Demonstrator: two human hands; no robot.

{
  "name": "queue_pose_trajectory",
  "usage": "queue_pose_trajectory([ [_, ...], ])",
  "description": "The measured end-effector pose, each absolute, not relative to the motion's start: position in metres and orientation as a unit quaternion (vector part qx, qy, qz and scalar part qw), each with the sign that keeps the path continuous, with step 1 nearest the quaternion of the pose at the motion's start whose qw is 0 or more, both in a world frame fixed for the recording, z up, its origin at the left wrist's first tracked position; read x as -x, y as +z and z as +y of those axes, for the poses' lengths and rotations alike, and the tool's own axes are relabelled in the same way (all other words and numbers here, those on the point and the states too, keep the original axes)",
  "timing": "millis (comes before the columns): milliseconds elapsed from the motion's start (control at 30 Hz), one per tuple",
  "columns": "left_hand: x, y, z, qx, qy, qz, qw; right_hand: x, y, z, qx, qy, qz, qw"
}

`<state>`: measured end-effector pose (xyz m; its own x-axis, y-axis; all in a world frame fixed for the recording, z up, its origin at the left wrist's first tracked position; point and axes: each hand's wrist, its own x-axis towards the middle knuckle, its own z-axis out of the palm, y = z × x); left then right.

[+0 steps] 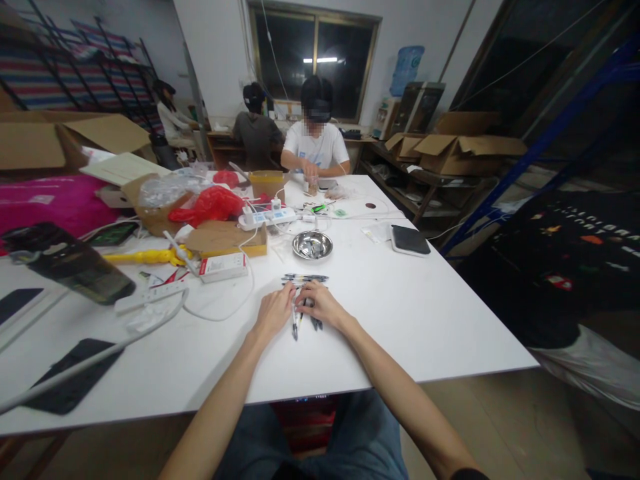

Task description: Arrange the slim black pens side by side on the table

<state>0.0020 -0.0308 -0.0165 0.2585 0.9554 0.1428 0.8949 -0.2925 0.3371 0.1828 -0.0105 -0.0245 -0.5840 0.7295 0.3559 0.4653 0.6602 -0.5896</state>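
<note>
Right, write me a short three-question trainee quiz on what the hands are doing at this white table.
1. True or false: both the left hand and the right hand rest on the bunch of dark slim pens on the white table.
2. Which thing lies just beyond the pens? A) round shiny metal bowl B) flat dark tablet with a white edge C) crumpled red plastic bag
3. Fill in: the white power strip lies ____ the bowl, as seen from the wearer.

Key: 1 true; 2 A; 3 beyond (and a little left of).
</note>
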Motion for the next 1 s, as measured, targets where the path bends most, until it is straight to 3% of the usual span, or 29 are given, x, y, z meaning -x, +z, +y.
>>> queue_pose_trajectory([
  [267,0.0,-0.021,-0.028,-0.789,0.162,0.585,0.093,-0.183,-0.024,-0.012,0.362,0.302,-0.81,0.348],
  [533,0.002,-0.019,-0.028,-0.795,0.165,0.576,0.096,-0.188,-0.021,-0.005,0.454,0.32,-0.633,0.539],
  [1000,0.003,-0.022,-0.027,-0.798,0.203,0.558,0.1,-0.19,-0.02,0.0,0.45,0.398,-0.574,0.557],
])
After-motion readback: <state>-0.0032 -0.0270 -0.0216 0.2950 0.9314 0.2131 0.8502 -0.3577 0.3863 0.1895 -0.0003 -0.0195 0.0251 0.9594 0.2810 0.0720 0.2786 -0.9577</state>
